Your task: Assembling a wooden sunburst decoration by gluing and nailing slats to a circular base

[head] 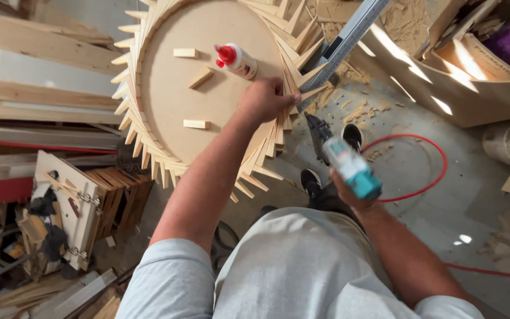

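Workshop floor (444,195): concrete, strewn with wood shavings. Left hand (265,99) presses the wooden slats (284,127) at the round panel's (208,35) rim, fingers curled. Right hand (349,195) grips a teal nail gun (340,156). Glue bottle (237,60) lies on the panel.

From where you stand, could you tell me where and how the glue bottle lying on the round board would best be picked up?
Grip the glue bottle around its white body, probably coming from above. It lies on its side on the round wooden disc, red cap pointing left, so the wider middle offers the surest hold. The left hand rests just below it at the slatted rim; the right hand holds a teal power tool.
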